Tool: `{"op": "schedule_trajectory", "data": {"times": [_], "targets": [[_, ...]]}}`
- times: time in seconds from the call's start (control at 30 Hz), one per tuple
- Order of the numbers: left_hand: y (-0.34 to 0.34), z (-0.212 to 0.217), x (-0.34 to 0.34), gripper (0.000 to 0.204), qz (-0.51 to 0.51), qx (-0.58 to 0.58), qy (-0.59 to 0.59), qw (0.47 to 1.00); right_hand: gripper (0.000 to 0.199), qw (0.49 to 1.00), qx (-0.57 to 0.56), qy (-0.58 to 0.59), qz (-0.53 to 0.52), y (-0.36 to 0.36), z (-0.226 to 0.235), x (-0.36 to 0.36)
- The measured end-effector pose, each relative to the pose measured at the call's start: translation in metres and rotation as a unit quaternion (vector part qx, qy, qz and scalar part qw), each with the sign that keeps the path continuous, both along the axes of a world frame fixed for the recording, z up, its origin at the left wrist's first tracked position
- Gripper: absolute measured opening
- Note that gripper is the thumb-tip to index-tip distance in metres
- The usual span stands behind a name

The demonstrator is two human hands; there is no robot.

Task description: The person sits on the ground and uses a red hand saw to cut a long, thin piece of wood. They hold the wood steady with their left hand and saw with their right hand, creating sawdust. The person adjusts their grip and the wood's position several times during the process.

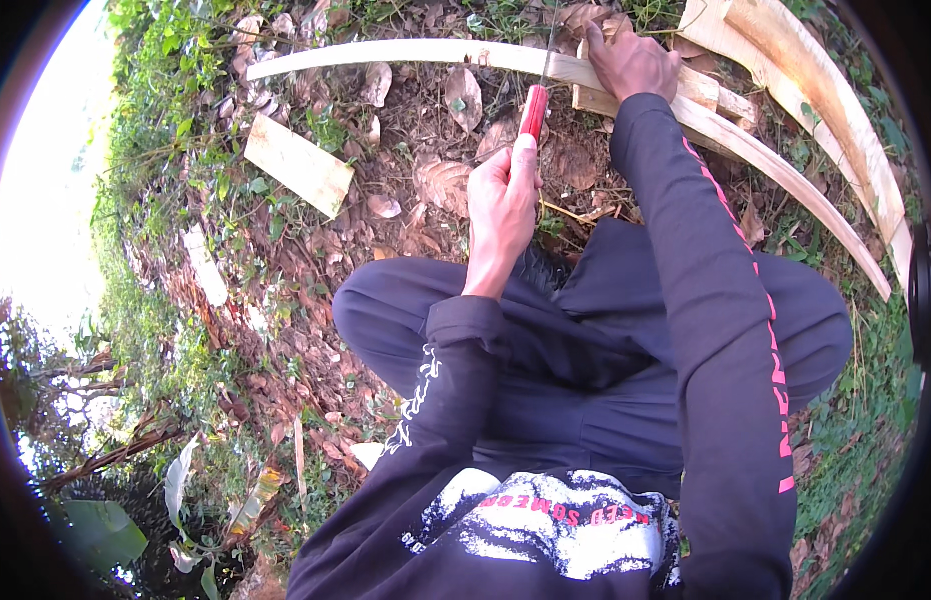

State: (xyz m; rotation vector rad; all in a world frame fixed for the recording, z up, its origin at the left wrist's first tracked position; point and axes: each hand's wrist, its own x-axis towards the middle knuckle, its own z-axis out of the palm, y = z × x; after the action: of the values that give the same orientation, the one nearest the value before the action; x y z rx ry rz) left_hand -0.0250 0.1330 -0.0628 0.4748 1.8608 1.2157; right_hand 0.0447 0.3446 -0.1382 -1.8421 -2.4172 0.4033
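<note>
We sit low, dark trousers (605, 350) filling the near ground between our two black-sleeved forearms. Our left hand (502, 205) rises from its sleeve with the wrist straight and the thumb laid up along the red handle of a knife (532, 112); that grip is pressed together around the handle, fingers wrapped out of sight behind it. The thin blade runs straight on beyond the grip, away from us, and meets the long pale strip of split stalk (405, 52) just past the handle's far end.

Our right arm reaches farther out, the sleeve with its pink stripe stretching at full length to the right of the knife grip. At its end our right hand (633, 62) lies palm down, fingers curled over the strip and the short pale blocks (705, 92) under it, its grip pressed onto the wood just right of the blade.

Left of the knife grip, well apart, a flat pale offcut (298, 165) lies on dry leaves (445, 180). Farthest off, beyond and right of the right hand, two more curved pale strips (835, 110) rest on the grass.
</note>
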Motion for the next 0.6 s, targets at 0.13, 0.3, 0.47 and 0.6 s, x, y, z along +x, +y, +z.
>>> {"op": "schedule_trajectory", "data": {"times": [0.13,0.3,0.47,0.6], "targets": [[-0.034,-0.003,0.011,0.044,0.02,-0.002,-0.011,1.0,0.076,1.0,0.002,0.005,-0.001,0.001,0.0,0.003],[-0.051,-0.003,0.014,0.043,0.023,0.002,-0.032,0.999,0.077,1.0,0.005,0.004,0.002,0.0,0.0,0.003],[-0.004,-0.006,0.0,0.044,0.003,0.005,0.017,1.0,0.075,1.0,0.001,0.019,-0.001,-0.002,0.003,0.001],[-0.03,0.001,0.006,0.041,0.0,-0.007,-0.011,1.0,0.074,1.0,-0.01,0.01,-0.004,0.001,0.002,0.003]]}}
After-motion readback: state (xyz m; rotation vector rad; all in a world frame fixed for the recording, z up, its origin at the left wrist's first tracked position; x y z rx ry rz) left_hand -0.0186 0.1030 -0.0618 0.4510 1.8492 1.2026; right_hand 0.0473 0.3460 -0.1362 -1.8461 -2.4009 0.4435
